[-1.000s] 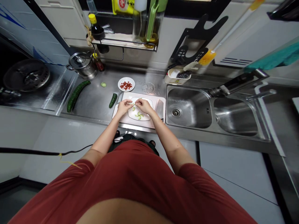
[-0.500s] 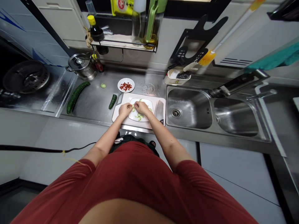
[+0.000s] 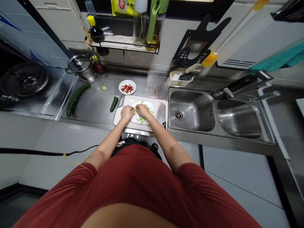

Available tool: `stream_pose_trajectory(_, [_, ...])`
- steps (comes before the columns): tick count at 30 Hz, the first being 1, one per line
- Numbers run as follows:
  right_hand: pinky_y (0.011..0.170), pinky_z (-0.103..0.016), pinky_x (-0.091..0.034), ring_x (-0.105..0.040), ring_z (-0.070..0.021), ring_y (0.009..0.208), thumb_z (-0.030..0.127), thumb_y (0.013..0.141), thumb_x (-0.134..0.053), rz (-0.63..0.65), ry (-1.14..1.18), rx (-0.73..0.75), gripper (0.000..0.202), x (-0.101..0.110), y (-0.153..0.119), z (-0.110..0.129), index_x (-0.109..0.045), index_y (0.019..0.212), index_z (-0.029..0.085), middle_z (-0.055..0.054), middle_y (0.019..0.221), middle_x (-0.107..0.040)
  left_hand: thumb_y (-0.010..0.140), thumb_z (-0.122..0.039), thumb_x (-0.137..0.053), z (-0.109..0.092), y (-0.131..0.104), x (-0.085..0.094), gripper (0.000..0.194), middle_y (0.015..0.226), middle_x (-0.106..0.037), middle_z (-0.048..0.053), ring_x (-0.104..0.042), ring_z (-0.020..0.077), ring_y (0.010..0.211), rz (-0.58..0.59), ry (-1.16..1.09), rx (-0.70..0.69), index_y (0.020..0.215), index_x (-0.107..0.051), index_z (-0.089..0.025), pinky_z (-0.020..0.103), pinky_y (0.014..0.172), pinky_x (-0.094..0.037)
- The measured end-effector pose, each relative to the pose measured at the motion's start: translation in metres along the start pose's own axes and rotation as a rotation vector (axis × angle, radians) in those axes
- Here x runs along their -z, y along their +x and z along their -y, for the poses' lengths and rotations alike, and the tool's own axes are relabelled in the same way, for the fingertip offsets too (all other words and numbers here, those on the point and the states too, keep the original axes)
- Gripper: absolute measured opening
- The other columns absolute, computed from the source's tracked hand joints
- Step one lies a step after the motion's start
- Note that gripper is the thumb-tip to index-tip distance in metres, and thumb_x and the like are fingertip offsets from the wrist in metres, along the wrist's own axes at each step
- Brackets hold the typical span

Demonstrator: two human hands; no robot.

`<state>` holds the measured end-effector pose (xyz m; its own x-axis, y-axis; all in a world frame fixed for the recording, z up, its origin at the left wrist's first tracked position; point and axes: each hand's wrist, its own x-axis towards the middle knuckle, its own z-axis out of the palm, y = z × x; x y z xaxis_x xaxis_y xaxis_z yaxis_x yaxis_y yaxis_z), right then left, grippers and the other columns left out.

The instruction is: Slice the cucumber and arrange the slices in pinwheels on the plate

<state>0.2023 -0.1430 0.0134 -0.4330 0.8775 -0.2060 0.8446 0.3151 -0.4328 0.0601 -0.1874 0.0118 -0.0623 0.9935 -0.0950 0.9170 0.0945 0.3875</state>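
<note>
A white square plate [image 3: 149, 104] lies on a pale cutting board [image 3: 122, 119], with thin cucumber slices [image 3: 141, 120] laid on it in curved, petal-like groups. At the plate's left edge my left hand [image 3: 127, 113] has its fingers pinched together at a cucumber slice. My right hand [image 3: 143, 110] is close beside it over the plate, fingertips pressed together; whatever they hold is too small to make out. On the board's right side rests a knife [image 3: 161, 111] with a dark handle. A cut piece of cucumber [image 3: 114, 104] lies left of the board.
A round white plate of red bits [image 3: 127, 87] stands behind the board. A whole cucumber [image 3: 77, 99], a cucumber end [image 3: 104, 87] and a lidded steel pot [image 3: 82, 67] are at the left. The double sink [image 3: 192, 109] borders the board's right side. A bottle shelf [image 3: 123, 46] hangs above.
Both hands stay pinched over the plate's left side, with only small finger movements. The whole view has shifted slightly; the objects on the counter keep their places.
</note>
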Motion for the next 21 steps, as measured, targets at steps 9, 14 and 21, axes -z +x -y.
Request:
stream_pose_trajectory(9, [0.075,-0.026,-0.04,-0.059,-0.021,0.094,0.022,0.091,-0.045,-0.022,-0.067,0.01,0.024,-0.0033,0.0021,-0.0007,-0.067,0.1,0.019,-0.009,0.103,-0.068,0.087,-0.028,-0.056,0.0047,-0.0042,-0.003,0.02,0.109,-0.06,0.006,-0.049,0.0232,0.108,-0.031,0.057,-0.065,0.101,-0.07,-0.026,0.032,0.084,-0.046])
stream_pose_trajectory(14, [0.076,-0.028,-0.04,-0.058,-0.022,0.095,0.022,0.093,-0.044,-0.04,-0.096,0.009,0.025,-0.004,0.0014,0.0011,-0.067,0.101,0.019,-0.009,0.104,-0.067,0.088,-0.029,-0.055,0.0076,-0.0058,-0.0052,0.021,0.109,-0.059,0.006,-0.048,0.0228,0.107,-0.052,0.074,-0.109,0.102,-0.07,-0.026,0.032,0.081,-0.046])
stream_pose_trajectory(21, [0.077,-0.03,-0.042,-0.056,-0.0239,0.099,0.024,0.093,-0.045,-0.048,-0.125,-0.016,0.024,-0.0056,-0.0013,0.0034,-0.065,0.105,0.019,-0.01,0.107,-0.064,0.088,-0.032,-0.056,0.0091,-0.0042,-0.0081,0.02,0.109,-0.057,0.007,-0.048,0.0239,0.107,-0.069,0.09,-0.092,0.101,-0.07,-0.025,0.033,0.08,-0.046])
